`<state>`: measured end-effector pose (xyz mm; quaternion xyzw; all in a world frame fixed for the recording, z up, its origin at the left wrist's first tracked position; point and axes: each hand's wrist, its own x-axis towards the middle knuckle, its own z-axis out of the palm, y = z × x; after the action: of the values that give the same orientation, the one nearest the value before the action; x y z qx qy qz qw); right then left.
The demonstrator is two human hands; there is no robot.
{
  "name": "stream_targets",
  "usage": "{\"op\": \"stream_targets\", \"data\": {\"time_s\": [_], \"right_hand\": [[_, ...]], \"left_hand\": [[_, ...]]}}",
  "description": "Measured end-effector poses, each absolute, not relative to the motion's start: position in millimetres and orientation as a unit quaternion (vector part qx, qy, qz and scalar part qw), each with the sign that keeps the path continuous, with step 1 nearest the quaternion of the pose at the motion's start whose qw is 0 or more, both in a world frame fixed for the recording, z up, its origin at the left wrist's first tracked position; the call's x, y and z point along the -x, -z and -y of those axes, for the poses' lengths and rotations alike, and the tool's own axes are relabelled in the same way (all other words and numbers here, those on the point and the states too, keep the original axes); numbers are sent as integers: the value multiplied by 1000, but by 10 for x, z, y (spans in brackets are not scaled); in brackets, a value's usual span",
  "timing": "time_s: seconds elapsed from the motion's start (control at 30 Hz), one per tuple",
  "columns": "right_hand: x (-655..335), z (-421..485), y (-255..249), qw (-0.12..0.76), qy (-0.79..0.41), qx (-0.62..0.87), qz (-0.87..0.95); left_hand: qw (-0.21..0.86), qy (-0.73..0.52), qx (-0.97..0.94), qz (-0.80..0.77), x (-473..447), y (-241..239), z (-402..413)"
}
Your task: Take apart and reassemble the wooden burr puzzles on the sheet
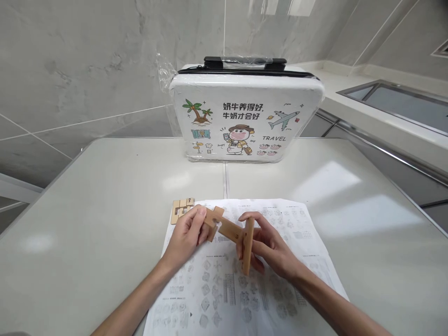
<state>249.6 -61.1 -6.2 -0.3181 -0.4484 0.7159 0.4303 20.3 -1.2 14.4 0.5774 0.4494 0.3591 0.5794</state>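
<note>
My left hand [187, 235] is closed around one end of a set of interlocked notched wooden puzzle bars [229, 231], held just above a printed instruction sheet [241, 284]. My right hand [268, 245] grips the other end, its fingers wrapped round an upright wooden bar [248, 246]. Several more wooden puzzle bars [181, 208] lie side by side on the table, just beyond my left hand at the sheet's top left corner.
The sheet lies on a pale grey table [105, 210] with a seam down its middle. A small white cartoon-printed suitcase [245, 119] in plastic wrap stands at the table's far edge against a tiled wall. A counter with a sink [402, 102] runs along the right.
</note>
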Motion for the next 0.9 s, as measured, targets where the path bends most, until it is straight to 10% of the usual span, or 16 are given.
{"op": "stream_targets", "data": {"time_s": [0.9], "right_hand": [[-2374,566,297,322,-210,650,655]], "left_hand": [[113,-129,-940,-294,-494,-78,-478]]}}
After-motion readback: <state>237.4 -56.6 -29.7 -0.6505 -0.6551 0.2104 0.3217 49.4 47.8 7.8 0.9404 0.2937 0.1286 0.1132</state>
